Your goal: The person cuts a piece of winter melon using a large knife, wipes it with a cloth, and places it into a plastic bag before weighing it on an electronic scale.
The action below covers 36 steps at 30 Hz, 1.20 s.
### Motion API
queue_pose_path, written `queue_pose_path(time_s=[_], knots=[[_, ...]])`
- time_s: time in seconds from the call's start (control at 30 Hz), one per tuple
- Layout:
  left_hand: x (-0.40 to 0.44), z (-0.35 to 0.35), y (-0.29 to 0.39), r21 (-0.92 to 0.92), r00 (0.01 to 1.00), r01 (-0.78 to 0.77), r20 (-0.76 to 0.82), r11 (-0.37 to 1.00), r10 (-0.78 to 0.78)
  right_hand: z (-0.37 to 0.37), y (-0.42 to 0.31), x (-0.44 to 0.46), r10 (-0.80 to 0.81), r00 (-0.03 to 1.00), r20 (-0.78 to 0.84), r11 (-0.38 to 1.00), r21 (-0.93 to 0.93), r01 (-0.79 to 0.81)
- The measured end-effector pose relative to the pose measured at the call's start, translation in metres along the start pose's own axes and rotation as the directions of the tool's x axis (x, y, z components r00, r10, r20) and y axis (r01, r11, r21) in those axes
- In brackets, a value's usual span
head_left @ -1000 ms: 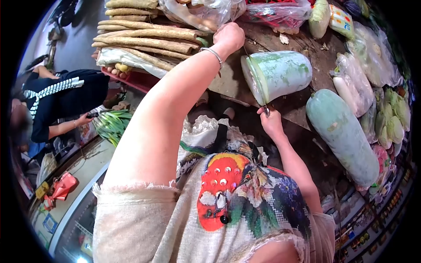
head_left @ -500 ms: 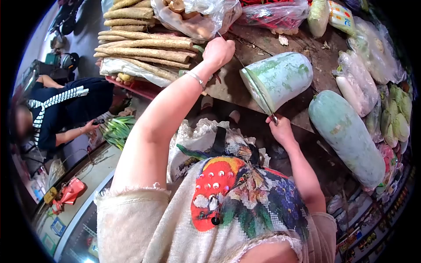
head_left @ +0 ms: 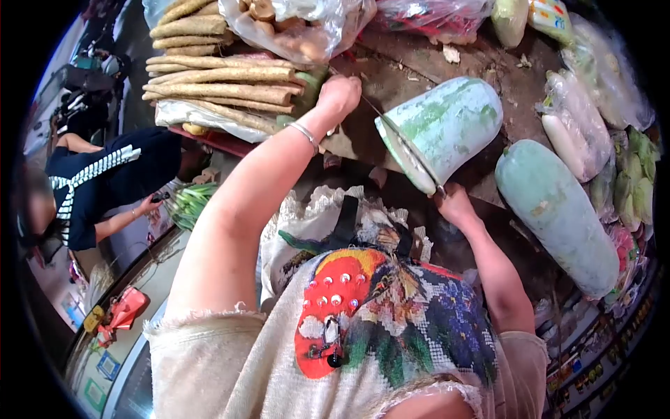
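Note:
A cut wax gourd (head_left: pixel 447 122) lies on the wooden table, its pale cut end facing me. A long thin knife (head_left: pixel 413 153) slants across that end, its blade at or just inside the cut face; how deep it sits I cannot tell. My left hand (head_left: pixel 340 96), with a bangle at the wrist, is closed around the far end of the knife, near the roots. At the near end, by the gourd's lower edge, my right hand (head_left: pixel 453 204) grips the knife too. Which end is the handle is hidden by my fingers. Another whole wax gourd (head_left: pixel 557 216) lies to the right.
Long yam roots (head_left: pixel 223 91) are stacked at left beside a plastic bag of brown produce (head_left: pixel 296 31). Bagged white radishes (head_left: pixel 569 133) and leafy greens (head_left: pixel 634 185) line the right. Red peppers (head_left: pixel 433 21) lie behind. A person (head_left: pixel 115 185) stands at left near green leafy stalks (head_left: pixel 192 204).
My left hand has come slightly down and left toward me, and the knife slants at a flatter angle. Both hands still hold it. The camera view has shifted a little.

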<state>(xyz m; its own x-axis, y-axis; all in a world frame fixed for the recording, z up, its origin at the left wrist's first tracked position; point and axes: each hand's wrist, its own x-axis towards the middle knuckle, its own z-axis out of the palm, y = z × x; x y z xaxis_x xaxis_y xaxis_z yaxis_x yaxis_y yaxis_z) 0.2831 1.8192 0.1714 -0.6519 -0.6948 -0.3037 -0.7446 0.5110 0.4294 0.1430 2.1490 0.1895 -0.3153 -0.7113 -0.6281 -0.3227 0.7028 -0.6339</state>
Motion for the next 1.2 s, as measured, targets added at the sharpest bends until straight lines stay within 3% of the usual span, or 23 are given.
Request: queue_pose_path(time_s=[0.07,0.1,0.13,0.2,0.23,0.27,0.3,0.33,0.37,0.4,0.43,0.53,0.6,0.67,0.73,0.77,0.8,0.87,0.9,0.97,1.03,1.1,1.2], knots=[[0.012,0.011,-0.01,0.13,0.983,-0.07,0.178,0.989,0.046,-0.003,-0.002,0.0,0.032,0.999,0.041,0.999,0.026,-0.034],[0.009,-0.005,0.009,-0.284,0.891,0.422,0.303,0.861,-0.337,-0.007,-0.013,-0.004,0.024,0.999,0.037,1.0,0.019,-0.025],[0.008,-0.004,0.01,-0.283,0.895,0.414,0.303,0.865,-0.329,-0.007,-0.013,-0.002,0.026,0.999,0.028,0.999,0.022,-0.027],[0.004,0.001,0.003,-0.084,0.993,0.105,0.068,0.991,-0.099,-0.005,-0.012,-0.001,0.091,0.994,0.054,0.996,0.012,-0.092],[0.004,0.007,0.002,-0.157,0.99,0.135,0.055,0.978,-0.128,0.0,-0.005,-0.001,0.092,0.994,0.056,0.996,0.011,-0.093],[0.005,0.016,-0.004,-0.159,0.99,0.134,0.053,0.978,-0.127,0.005,0.006,-0.002,0.051,0.997,0.052,0.999,-0.005,-0.051],[0.016,0.028,-0.013,0.037,0.99,0.014,0.139,0.999,-0.019,0.003,0.008,0.004,-0.002,0.999,0.035,1.0,-0.024,0.003],[0.027,0.034,-0.019,0.226,0.969,-0.127,0.236,0.966,0.072,0.001,0.001,0.004,0.091,0.994,0.062,0.996,0.007,-0.091],[0.031,0.037,-0.025,0.219,0.963,-0.15,0.252,0.964,0.093,0.004,-0.001,0.001,0.102,0.994,0.039,0.995,-0.001,-0.102],[0.024,0.027,-0.018,-0.021,0.976,0.078,0.206,0.997,-0.072,0.006,0.001,0.002,0.108,0.994,0.013,0.994,-0.011,-0.108],[0.016,0.018,-0.01,-0.282,0.96,0.271,0.155,0.92,-0.235,0.007,0.003,0.001,0.028,1.0,-0.009,0.999,-0.038,-0.029],[-0.019,-0.016,0.006,-0.575,0.876,0.48,0.353,0.663,-0.328,0.012,0.003,0.001,0.092,0.994,-0.058,0.994,0.065,-0.089],[-0.061,-0.045,0.028,-0.65,0.862,0.497,0.447,0.574,-0.239,0.013,0.008,0.002,0.052,0.998,-0.046,0.999,0.009,-0.051],[-0.106,-0.052,0.054,-0.702,0.899,0.437,0.363,0.562,-0.246,0.013,0.01,0.001,0.009,0.999,-0.044,0.999,-0.052,-0.011],[-0.142,-0.05,0.071,-0.628,0.942,0.317,0.293,0.71,-0.161,0.014,0.009,-0.001,-0.069,0.991,-0.119,0.987,-0.155,0.05],[-0.153,-0.044,0.082,-0.71,0.955,0.289,0.261,0.642,-0.142,0.015,0.002,-0.003,0.045,0.988,-0.147,0.999,0.007,-0.045],[-0.16,-0.039,0.092,-0.782,0.966,0.257,0.228,0.568,-0.124,0.015,0.0,-0.002,0.029,0.988,-0.152,1.0,0.003,-0.029],[-0.164,-0.02,0.091,-0.824,0.968,0.249,0.206,0.509,-0.14,0.017,-0.002,-0.002,0.216,0.968,-0.131,0.975,0.073,-0.208],[-0.166,-0.012,0.09,-0.86,0.968,0.249,0.201,0.446,-0.153,0.014,-0.005,-0.003,0.206,0.969,-0.137,0.978,0.073,-0.197],[-0.179,-0.003,0.08,-0.894,0.961,0.266,0.218,0.36,-0.167,0.008,-0.013,-0.01,-0.125,0.979,-0.159,0.981,-0.17,0.097],[-0.189,0.017,0.062,-0.937,0.953,0.276,0.238,0.213,-0.188,0.001,-0.02,-0.016,-0.142,0.978,-0.155,0.978,-0.171,0.115],[-0.196,0.031,0.047,-0.917,0.932,0.334,0.287,0.219,-0.222,-0.007,-0.038,-0.035,-0.091,0.984,-0.153,0.995,-0.047,0.084],[-0.204,0.031,0.048,-0.91,0.923,0.353,0.301,0.216,-0.241,-0.018,-0.058,-0.052,-0.076,0.981,-0.177,0.994,-0.089,0.061]])
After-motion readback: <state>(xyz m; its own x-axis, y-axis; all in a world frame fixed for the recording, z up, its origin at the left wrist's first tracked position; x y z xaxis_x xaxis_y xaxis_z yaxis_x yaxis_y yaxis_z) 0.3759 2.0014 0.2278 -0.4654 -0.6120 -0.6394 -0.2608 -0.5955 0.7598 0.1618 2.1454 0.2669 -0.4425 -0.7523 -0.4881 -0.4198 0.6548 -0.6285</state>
